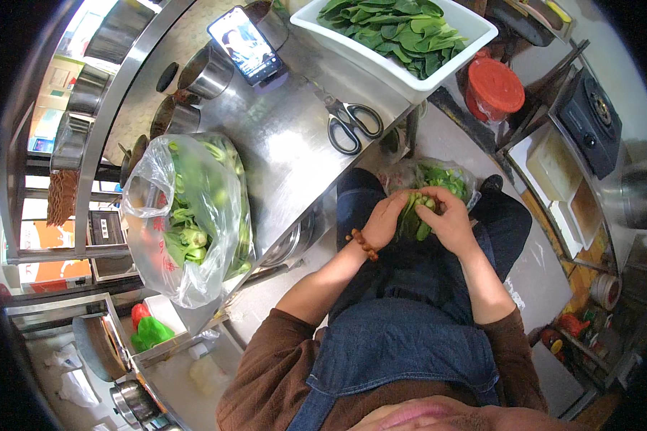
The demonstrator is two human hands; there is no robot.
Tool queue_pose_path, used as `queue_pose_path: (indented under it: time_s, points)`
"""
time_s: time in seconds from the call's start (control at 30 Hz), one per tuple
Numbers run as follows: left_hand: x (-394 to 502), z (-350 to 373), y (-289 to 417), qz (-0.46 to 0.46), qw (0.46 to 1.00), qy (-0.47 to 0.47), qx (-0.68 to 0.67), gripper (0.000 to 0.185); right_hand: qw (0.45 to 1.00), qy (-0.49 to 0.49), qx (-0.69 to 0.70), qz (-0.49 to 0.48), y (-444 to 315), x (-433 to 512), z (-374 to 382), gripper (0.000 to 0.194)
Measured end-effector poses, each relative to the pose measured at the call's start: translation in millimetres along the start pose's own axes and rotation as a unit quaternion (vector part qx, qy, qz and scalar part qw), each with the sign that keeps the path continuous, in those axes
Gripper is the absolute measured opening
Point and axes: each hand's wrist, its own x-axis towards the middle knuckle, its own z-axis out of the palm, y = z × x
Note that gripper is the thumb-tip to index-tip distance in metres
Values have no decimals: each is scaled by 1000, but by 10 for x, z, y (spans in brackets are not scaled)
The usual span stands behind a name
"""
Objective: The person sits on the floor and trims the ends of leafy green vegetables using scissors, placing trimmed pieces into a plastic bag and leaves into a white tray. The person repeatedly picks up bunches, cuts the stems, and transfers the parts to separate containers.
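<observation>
Between my knees, a small bunch of leafy green vegetable is held in both hands. My left hand, with a beaded bracelet at the wrist, has its fingers against the left side of the bunch. My right hand grips the other side, its thumb bent over the stalks. The fingertips nearly meet at the top and partly hide the bunch. Just beyond them, low between my legs, lies a clear plastic bag with more greens in it.
On the steel table to my left rest black-handled scissors, a large plastic bag of greens and a lit phone. A white tub of loose leaves stands at the table's far end. A red-lidded container is beyond.
</observation>
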Motion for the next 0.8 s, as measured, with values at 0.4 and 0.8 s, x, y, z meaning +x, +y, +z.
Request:
queue_pose_path:
  time_s: [0.4,0.8]
  points:
    - [29,-34,-17,40,989,10,144,45,998,30,-55,-11,-32,-39,54,34]
    - [-1,-73,-65,-82,994,-6,-74,42,997,23,-72,-18,-169,-115,35,33]
